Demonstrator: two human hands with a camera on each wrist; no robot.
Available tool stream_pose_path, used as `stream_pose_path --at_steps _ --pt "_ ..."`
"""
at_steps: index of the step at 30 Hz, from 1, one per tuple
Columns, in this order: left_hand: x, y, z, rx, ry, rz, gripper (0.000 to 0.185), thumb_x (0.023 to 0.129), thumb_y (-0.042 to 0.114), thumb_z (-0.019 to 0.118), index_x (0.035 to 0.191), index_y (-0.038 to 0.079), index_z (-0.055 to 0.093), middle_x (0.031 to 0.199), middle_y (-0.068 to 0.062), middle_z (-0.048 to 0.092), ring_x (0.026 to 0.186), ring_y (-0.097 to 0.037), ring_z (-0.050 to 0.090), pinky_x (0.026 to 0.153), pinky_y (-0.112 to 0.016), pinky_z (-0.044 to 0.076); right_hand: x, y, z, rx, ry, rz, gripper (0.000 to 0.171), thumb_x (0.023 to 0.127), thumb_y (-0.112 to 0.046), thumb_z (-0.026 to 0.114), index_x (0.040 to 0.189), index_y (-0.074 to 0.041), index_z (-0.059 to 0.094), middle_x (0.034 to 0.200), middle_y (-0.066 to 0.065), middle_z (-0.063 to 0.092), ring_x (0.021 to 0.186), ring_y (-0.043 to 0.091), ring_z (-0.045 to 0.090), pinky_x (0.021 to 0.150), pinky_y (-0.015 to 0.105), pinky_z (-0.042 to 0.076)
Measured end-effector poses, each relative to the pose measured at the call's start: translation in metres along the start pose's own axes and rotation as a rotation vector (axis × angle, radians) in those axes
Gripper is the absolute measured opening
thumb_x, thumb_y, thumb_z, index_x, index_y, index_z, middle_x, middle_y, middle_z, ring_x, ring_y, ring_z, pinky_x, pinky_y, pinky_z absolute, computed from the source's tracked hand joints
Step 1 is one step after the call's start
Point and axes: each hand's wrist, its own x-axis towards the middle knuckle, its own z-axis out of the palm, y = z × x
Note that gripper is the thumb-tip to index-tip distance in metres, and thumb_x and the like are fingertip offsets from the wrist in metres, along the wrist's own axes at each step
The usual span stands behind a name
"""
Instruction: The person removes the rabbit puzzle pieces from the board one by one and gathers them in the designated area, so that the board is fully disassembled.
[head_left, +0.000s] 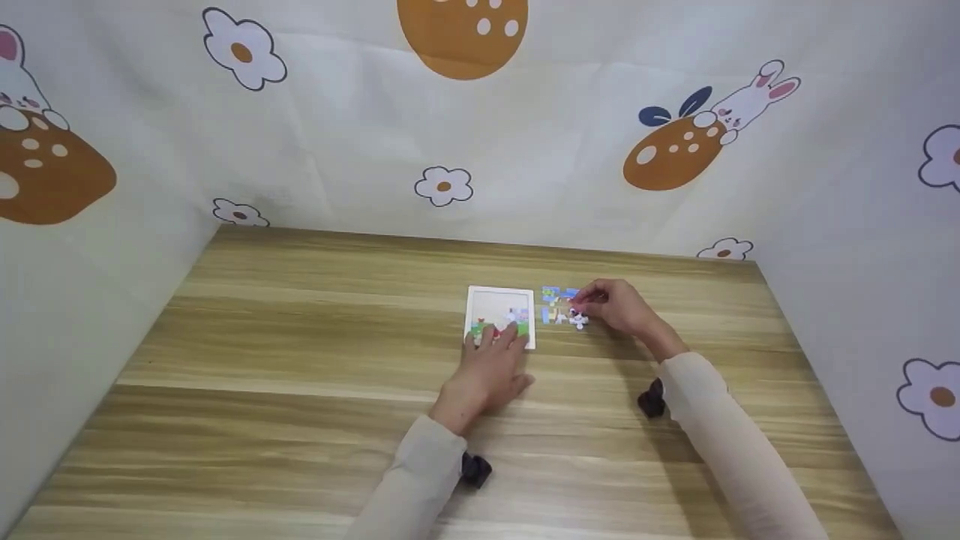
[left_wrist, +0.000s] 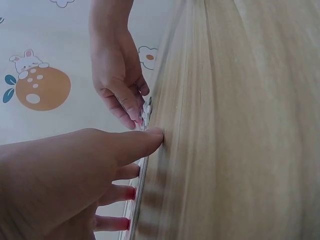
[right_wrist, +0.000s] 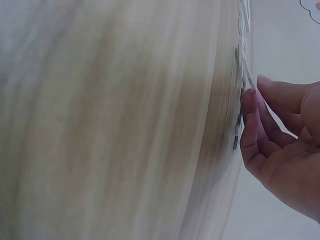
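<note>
- Head cam: high, fwd/down, wide on wood-grain tabletop.
- L wrist cam: low, v. close, tabletop sideways, faces R hand.
- R wrist cam: low, close, same hand.
- Head/L wrist also share L hand.

Wood-grain tabletop between pale walls with white flowers, rabbits and orange-brown shapes

A partly filled white-framed puzzle tray lies beside loose pieces
</note>
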Motion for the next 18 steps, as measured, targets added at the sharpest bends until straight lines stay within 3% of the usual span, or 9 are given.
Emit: stream_pose_path --at_steps 5,12,18 --pt "-0.004 -0.003 -0.003 -0.034 -0.023 0.024 0.067 0.102 0.043 0.052 0.158 0.014 0.031 0.169 -0.008 0.018 0.156 -0.036 0.013 0.125 -0.062 0.012 -0.001 -0.003 0.005 -0.048 0.007 -0.05 0.018 0.089 -0.004 0.073 0.106 0.0 0.073 0.105 0.017 0.074 0.094 0.021 0.066 0.082 0.029 0.054" --pt "-0.008 -0.01 -0.008 -0.079 -0.088 0.069 0.064 0.102 0.042 0.052 0.158 0.016 0.033 0.169 -0.007 0.018 0.157 -0.039 0.007 0.126 -0.061 0.009 -0.001 -0.028 0.021 -0.028 0.011 -0.092 0.018 0.092 -0.01 0.071 0.108 -0.001 0.072 0.106 0.016 0.072 0.094 0.023 0.067 0.079 0.027 0.054" --pt "-0.006 -0.011 -0.01 -0.104 -0.119 0.072 0.06 0.103 0.041 0.05 0.156 0.019 0.036 0.17 -0.004 0.018 0.158 -0.036 0.003 0.127 -0.058 0.006 0.007 -0.049 0.038 -0.051 -0.021 -0.152 0.018 0.093 -0.01 0.069 0.108 -0.001 0.073 0.106 0.016 0.07 0.096 0.025 0.066 0.084 0.035 0.056"
